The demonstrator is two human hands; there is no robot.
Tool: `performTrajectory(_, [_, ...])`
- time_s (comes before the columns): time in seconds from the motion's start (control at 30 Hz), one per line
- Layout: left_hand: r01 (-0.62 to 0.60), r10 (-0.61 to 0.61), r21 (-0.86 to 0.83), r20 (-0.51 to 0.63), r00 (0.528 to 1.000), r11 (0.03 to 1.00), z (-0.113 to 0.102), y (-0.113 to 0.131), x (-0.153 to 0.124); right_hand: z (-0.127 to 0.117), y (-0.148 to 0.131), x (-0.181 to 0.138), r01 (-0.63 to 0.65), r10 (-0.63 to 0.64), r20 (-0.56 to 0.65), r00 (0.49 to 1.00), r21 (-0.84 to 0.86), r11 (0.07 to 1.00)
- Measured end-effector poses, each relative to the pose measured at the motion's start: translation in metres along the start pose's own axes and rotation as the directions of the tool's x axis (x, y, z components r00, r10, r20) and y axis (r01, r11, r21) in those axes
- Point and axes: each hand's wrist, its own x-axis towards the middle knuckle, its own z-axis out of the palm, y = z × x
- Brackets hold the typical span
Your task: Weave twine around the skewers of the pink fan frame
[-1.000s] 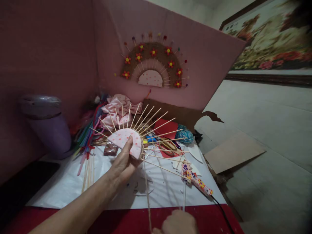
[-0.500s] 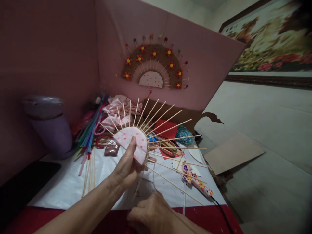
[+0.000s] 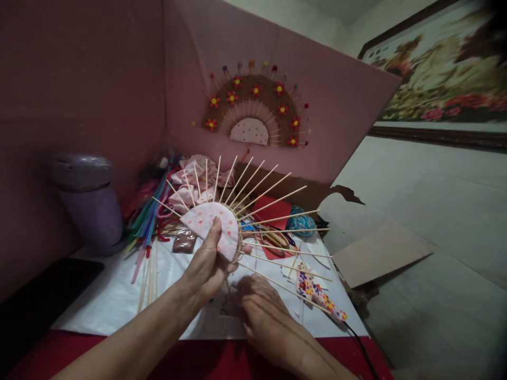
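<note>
Between the thumb and fingers of the left hand (image 3: 206,264), a half-disc (image 3: 204,217) faced in pale pink cloth with red dots is held aloft, well above the bench (image 3: 95,311). The thumb lies flat on the dotted face; the other fingers pass behind, their tips emerging at the lower right edge. From the curved rim, pale thin sticks (image 3: 279,217) radiate upward and to the right of these fingers.

Just below and to the right of the left fingers, the right hand (image 3: 259,309) has its fingers curled inward in shadow; whether they grip anything cannot be told.

Right of both sets of fingers lies a flower-patterned tool (image 3: 308,282) with a dark cord (image 3: 361,345), partly crossed by a stick. Beyond the left fingers, to the right, are a red sheet (image 3: 269,211) and a ball of blue yarn (image 3: 301,224); directly beyond them, crumpled pink cloth (image 3: 200,177). Left of the fingers: a brown packet (image 3: 184,241), coloured strips (image 3: 152,211), loose sticks (image 3: 144,282) and, farther off, a purple container (image 3: 91,211). High beyond the fingers, a brown arch (image 3: 269,87) bearing red flowers is mounted on a pink panel (image 3: 336,95).
</note>
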Motion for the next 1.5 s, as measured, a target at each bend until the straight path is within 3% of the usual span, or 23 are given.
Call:
performTrajectory(0.07, [-0.006,0.006,-0.013,0.006,1.000,1.000,0.000,-0.001,-0.001,-0.001,-0.001,0.006,-0.030,0.061,-0.127,0.990,0.236,0.971])
performTrajectory(0.1, [-0.009,0.009,-0.018,0.006,1.000,1.000,0.000,-0.002,-0.001,0.000,-0.004,0.010,-0.058,0.130,-0.157,0.979,0.400,0.915])
performTrajectory(0.13, [-0.006,0.006,-0.022,0.003,1.000,1.000,0.001,-0.002,-0.002,0.001,-0.008,0.015,-0.082,0.206,-0.156,0.966,0.573,0.816])
performTrajectory(0.2, [0.019,-0.019,-0.022,-0.009,1.000,1.000,0.001,-0.003,-0.003,0.004,-0.016,0.023,-0.082,0.261,-0.054,0.964,0.871,0.485])
performTrajectory(0.27, [0.054,-0.054,-0.022,-0.020,0.998,0.998,0.001,-0.004,-0.003,0.008,-0.021,0.028,-0.103,0.266,0.054,0.962,0.979,0.174])
performTrajectory(0.3, [0.054,-0.055,-0.024,-0.029,0.998,0.998,0.002,-0.004,-0.003,0.009,-0.021,0.029,-0.125,0.267,0.103,0.958,0.990,0.066])
performTrajectory(0.4, [0.009,-0.010,-0.016,-0.052,0.999,1.000,0.003,-0.004,-0.003,0.010,-0.017,0.025,-0.206,0.256,0.222,0.941,0.975,-0.086])
performTrajectory(0.6, [0.032,-0.032,0.011,-0.053,0.998,0.999,0.001,-0.006,-0.003,0.001,-0.022,0.022,-0.232,0.313,0.256,0.915,0.966,-0.112])
performTrajectory(0.8, [-0.128,0.129,0.012,-0.081,0.988,0.992,0.001,-0.009,-0.003,0.006,-0.037,0.025,-0.238,0.361,0.278,0.890,0.959,-0.152])
performTrajectory(0.93, [-0.138,0.140,0.038,-0.069,0.988,0.990,0.001,-0.010,-0.004,0.011,-0.037,0.022,-0.304,0.240,0.366,0.899,0.917,-0.258])
performTrajectory(1.03, [-0.166,0.168,0.036,-0.061,0.984,0.985,0.002,-0.010,-0.004,0.009,-0.037,0.020,-0.321,0.166,0.373,0.913,0.907,-0.271])
performTrajectory(1.13, [-0.186,0.188,0.043,-0.060,0.980,0.982,0.003,-0.009,-0.004,0.006,-0.035,0.019,-0.341,0.176,0.375,0.910,0.919,-0.196])
performTrajectory(1.3, [-0.106,0.109,0.039,-0.092,0.990,0.994,0.005,-0.005,-0.004,0.010,-0.023,0.022,-0.337,0.330,0.305,0.893,0.940,0.043])
performTrajectory(1.5, [-0.080,0.078,-0.011,-0.119,0.990,0.997,0.005,-0.004,-0.003,0.008,-0.011,0.022,-0.338,0.417,0.252,0.874,0.930,0.147])
